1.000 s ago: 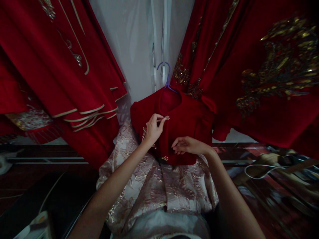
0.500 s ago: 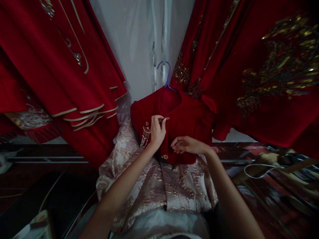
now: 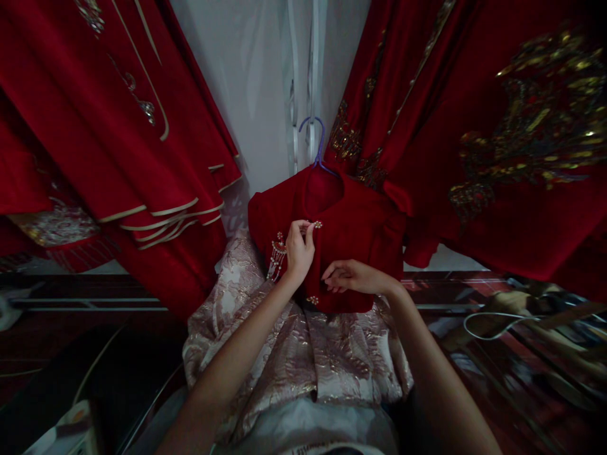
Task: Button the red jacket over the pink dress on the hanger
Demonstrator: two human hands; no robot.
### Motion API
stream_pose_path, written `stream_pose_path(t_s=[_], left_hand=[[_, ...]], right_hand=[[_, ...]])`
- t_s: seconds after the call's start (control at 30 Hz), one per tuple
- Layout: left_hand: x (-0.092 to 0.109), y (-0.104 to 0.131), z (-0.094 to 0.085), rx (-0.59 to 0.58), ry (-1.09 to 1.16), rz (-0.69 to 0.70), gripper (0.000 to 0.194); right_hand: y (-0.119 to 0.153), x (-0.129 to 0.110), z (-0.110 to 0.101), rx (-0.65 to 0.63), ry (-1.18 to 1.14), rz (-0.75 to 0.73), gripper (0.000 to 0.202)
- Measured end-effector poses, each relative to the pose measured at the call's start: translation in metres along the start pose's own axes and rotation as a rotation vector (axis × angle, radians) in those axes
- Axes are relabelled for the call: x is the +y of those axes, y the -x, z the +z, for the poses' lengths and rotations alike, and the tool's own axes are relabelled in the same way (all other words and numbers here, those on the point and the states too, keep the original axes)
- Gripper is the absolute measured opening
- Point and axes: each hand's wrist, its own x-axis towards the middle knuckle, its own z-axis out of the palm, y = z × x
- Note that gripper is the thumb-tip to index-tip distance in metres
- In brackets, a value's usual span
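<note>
A short red jacket [image 3: 355,227] hangs on a purple hanger [image 3: 321,142], its lower part over a shiny patterned cloth [image 3: 279,360]. My left hand [image 3: 300,248] is at the jacket's front opening, thumb and forefinger pinched at a jewelled button [image 3: 318,225]. My right hand [image 3: 348,277] is lower on the right half of the jacket, fingers bent and slightly apart, and nothing shows in them. Another jewelled button [image 3: 313,300] is near the hem. A beaded tassel brooch [image 3: 277,256] sits left of my left hand.
Red garments with pale edging [image 3: 180,158] hang at the left. On the right hangs a red garment with gold sequins [image 3: 550,126]. A white power strip [image 3: 71,430] is at the lower left. Wooden furniture with a white cable [image 3: 497,322] stands at the right.
My left hand has shifted very slightly left, and more of the upper button shows. My right hand has moved a little to the left.
</note>
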Motion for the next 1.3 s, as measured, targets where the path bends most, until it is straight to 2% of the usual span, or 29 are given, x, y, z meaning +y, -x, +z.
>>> stream_pose_path(t_s=[0.1,0.17,0.27,0.33,0.37,0.47,0.53,0.67,0.77,0.83,0.93,1.07,1.2,1.3], left_hand=[[0.005,-0.002,-0.006,0.01,-0.034,0.045,0.014],[0.012,-0.01,-0.015,0.018,-0.099,0.113,0.014],[0.026,-0.03,-0.028,0.027,-0.146,0.209,0.015],[0.032,-0.044,-0.028,-0.025,-0.06,0.209,0.018],[0.034,-0.048,-0.026,-0.069,0.006,0.185,0.021],[0.035,-0.047,-0.011,-0.191,0.151,0.071,0.029],[0.036,-0.035,-0.002,-0.201,0.131,0.003,0.033],[0.038,-0.008,0.0,-0.089,-0.075,-0.07,0.056],[0.031,-0.006,-0.012,0.016,-0.209,-0.037,0.062],[0.018,-0.015,-0.023,0.052,-0.31,0.021,0.061],[-0.007,-0.036,-0.042,0.046,-0.478,0.083,0.061],[-0.035,-0.066,-0.07,0.051,-0.662,0.144,0.055],[-0.05,-0.087,-0.094,0.089,-0.646,0.229,0.057],[-0.059,-0.098,-0.105,0.092,-0.562,0.197,0.063]], right_hand=[[0.003,-0.006,0.0,0.033,0.008,-0.035,0.037],[0.006,-0.016,-0.003,0.157,0.023,-0.098,0.035],[0.004,-0.04,-0.01,0.538,-0.017,-0.24,0.036],[-0.004,-0.059,-0.014,0.783,-0.105,-0.367,0.041],[-0.01,-0.069,-0.014,0.849,-0.151,-0.43,0.045],[-0.035,-0.091,-0.005,0.831,-0.2,-0.499,0.059],[-0.05,-0.096,0.006,0.836,-0.156,-0.41,0.071],[-0.057,-0.082,0.02,1.04,0.028,-0.217,0.101],[-0.046,-0.066,0.012,1.13,0.227,-0.233,0.099],[-0.038,-0.058,-0.001,1.202,0.39,-0.245,0.091],[-0.027,-0.054,-0.025,1.319,0.662,-0.245,0.075],[-0.015,-0.053,-0.049,1.416,0.971,-0.178,0.055],[0.0,-0.04,-0.064,1.485,1.167,-0.104,0.054],[0.011,-0.028,-0.079,1.54,1.211,-0.069,0.055]])
